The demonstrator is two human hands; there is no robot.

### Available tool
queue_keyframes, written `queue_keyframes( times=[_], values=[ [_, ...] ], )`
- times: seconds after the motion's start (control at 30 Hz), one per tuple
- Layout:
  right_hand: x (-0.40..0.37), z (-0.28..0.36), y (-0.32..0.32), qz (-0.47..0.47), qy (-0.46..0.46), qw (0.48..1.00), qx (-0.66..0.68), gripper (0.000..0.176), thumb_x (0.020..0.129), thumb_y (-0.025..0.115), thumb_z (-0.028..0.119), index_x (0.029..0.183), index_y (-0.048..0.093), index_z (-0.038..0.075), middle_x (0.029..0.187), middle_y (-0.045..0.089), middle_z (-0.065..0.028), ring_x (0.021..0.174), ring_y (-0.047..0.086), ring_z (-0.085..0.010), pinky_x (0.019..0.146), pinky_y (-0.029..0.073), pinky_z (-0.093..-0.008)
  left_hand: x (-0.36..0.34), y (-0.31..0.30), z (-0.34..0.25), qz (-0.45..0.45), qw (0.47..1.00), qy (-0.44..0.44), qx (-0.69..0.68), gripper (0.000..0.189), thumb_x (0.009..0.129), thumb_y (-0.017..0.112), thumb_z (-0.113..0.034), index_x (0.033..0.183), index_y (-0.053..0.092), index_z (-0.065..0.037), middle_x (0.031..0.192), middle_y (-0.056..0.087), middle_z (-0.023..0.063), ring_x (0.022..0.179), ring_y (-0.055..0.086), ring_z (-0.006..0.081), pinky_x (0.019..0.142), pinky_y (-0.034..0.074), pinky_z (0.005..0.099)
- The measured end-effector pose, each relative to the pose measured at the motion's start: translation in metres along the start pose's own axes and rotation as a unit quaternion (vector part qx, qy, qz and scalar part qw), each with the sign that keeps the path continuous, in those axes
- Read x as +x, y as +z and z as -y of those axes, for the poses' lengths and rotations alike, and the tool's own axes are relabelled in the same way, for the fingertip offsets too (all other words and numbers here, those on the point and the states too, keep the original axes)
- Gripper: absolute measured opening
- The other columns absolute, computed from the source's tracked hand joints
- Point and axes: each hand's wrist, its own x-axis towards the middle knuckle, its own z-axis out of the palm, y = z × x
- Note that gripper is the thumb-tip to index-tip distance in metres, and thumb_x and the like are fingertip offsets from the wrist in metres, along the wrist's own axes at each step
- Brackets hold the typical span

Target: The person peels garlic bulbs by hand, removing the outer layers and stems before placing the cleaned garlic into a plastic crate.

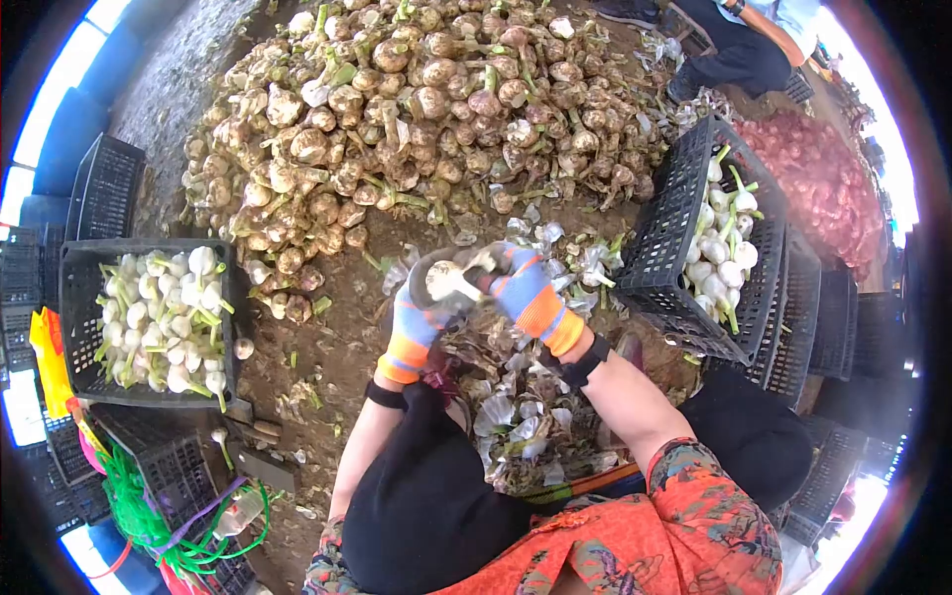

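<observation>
Fingers: gloved fingertips [466, 270] of both hands were closed on one bulb, the left ones curled under it and the right ones pinching from above.
Bulb: the bulb [448, 282] was held up between the two hands, over the lap, pale and partly bared.
Left hand: the left hand [415, 322] cupped the bulb from below.
Right hand: the right hand [528, 296] gripped its upper side; whether it also held a tool could not be told.
Handling: the bulb looked light and firm, but its papery skin would likely tear and slide. The round body seemed the safer hold, not the brittle stem.
Skins: loose skins [506, 416] lay heaped under the hands.
Crates: a left crate [77, 317] and a tilted right crate [674, 228] held white bulbs.
Pile: a pile [426, 109] of dirty garlic lay ahead on the ground.
Beyond: another person [739, 45] crouched behind the pile.
</observation>
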Motion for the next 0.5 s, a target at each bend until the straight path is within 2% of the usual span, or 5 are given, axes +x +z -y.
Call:
queue_keyframes(
  times=[0.07,0.2,0.27,0.43,0.5],
  values=[
    [0.006,0.001,-0.012,0.006,0.165,0.982,0.087,0.020,0.074,0.056,-0.003,0.093,0.063,-0.001,0.082,0.065,-0.0041,0.070,0.058,-0.0112,0.066,0.048,-0.0261,0.001,-0.003,0.000,0.022,0.997,0.046,0.055,0.063,0.072,0.072,-0.011,0.125,0.041,0.003,0.111,0.057,0.0083,0.100,0.056,0.0165,0.088,0.045,0.0303],
    [0.024,-0.041,-0.045,-0.173,0.212,0.957,0.092,0.016,0.077,0.061,0.009,0.090,0.065,0.001,0.076,0.064,-0.0032,0.064,0.056,-0.0119,0.060,0.046,-0.0259,-0.008,0.004,-0.020,0.048,0.994,-0.090,0.034,0.068,0.071,0.074,-0.014,0.128,0.039,0.001,0.108,0.056,0.0043,0.092,0.056,0.0133,0.085,0.044,0.0265],
    [0.022,-0.043,-0.053,-0.015,0.073,0.922,-0.380,0.035,0.073,0.064,0.014,0.106,0.062,0.004,0.093,0.064,-0.0162,0.088,0.061,-0.0274,0.080,0.047,-0.0333,-0.010,-0.003,-0.013,0.036,0.995,-0.067,-0.072,0.060,0.075,0.069,-0.004,0.128,0.040,0.000,0.109,0.054,0.0072,0.091,0.058,0.0156,0.083,0.047,0.0265],
    [0.023,0.053,-0.024,0.200,-0.034,0.941,-0.269,0.037,0.069,0.064,0.016,0.105,0.062,0.006,0.100,0.059,-0.0159,0.091,0.058,-0.0323,0.082,0.046,-0.0375,-0.002,0.013,-0.025,0.019,0.922,0.075,0.380,0.075,0.068,0.072,-0.006,0.132,0.033,-0.002,0.109,0.056,0.0065,0.092,0.055,0.0148,0.083,0.045,0.0278],
    [0.021,0.066,-0.017,0.259,-0.045,0.903,-0.342,0.036,0.070,0.062,0.017,0.104,0.061,0.005,0.099,0.058,-0.0152,0.089,0.058,-0.0328,0.079,0.047,-0.0384,-0.004,0.020,-0.033,0.013,0.962,0.025,0.272,0.073,0.068,0.072,-0.009,0.131,0.035,-0.001,0.116,0.052,0.0085,0.102,0.051,0.0174,0.090,0.040,0.0297]
  ],
)
